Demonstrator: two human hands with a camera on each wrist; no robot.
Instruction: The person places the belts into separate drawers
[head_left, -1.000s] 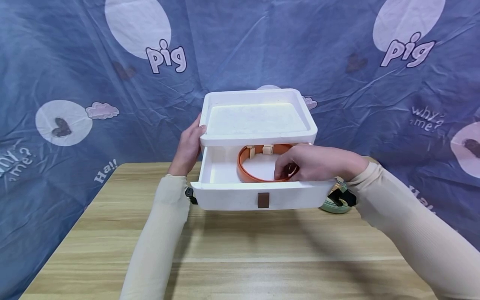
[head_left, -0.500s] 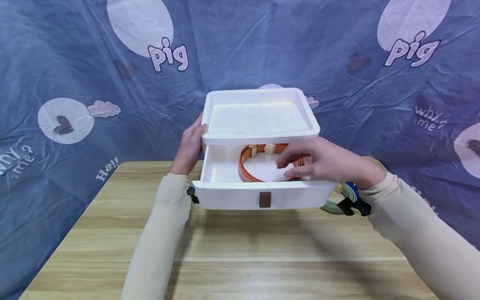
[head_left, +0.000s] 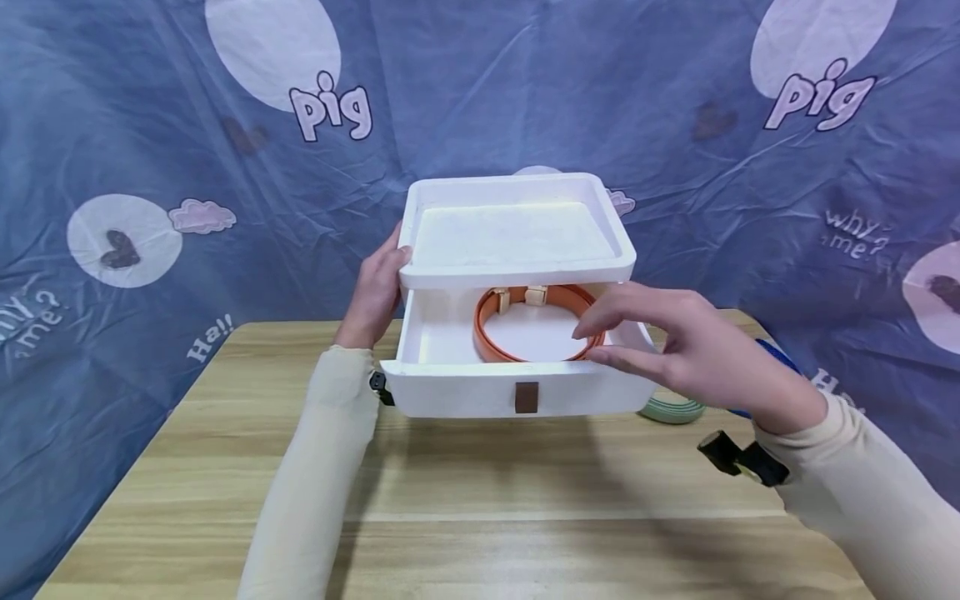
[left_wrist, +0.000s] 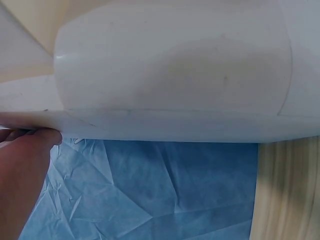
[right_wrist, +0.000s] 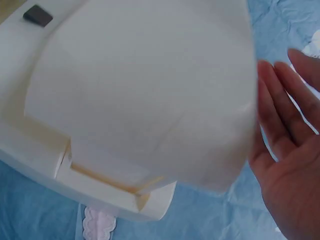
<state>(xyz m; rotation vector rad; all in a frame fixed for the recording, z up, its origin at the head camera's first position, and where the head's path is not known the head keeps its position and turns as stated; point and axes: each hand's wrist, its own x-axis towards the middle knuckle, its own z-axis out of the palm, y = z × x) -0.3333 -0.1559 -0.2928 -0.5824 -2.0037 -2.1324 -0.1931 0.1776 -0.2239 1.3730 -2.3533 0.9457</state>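
Note:
A white drawer box [head_left: 517, 271] stands on the table with its drawer [head_left: 450, 392] pulled out toward me. Inside the drawer lies a coiled orange-brown belt [head_left: 487, 337] with a light gold buckle. My left hand [head_left: 375, 292] holds the box at its left side, thumb on the upper rim; its other fingers are mostly hidden in the head view. Over the drawer's right edge is my right hand [head_left: 675, 342], thumb and fingers apart, holding nothing. In the right wrist view, that hand [right_wrist: 290, 145] is spread beside the white drawer.
A coiled green belt [head_left: 671, 410] lies on the wooden table [head_left: 487, 533] to the right of the drawer. Part of something blue [head_left: 778, 354] shows behind my right wrist. A blue printed cloth [head_left: 465, 92] hangs behind the table.
My right hand has let go of the orange-brown belt, opened, and moved up and right out of the drawer. The belt stays in the drawer. The left hand keeps its place on the box.

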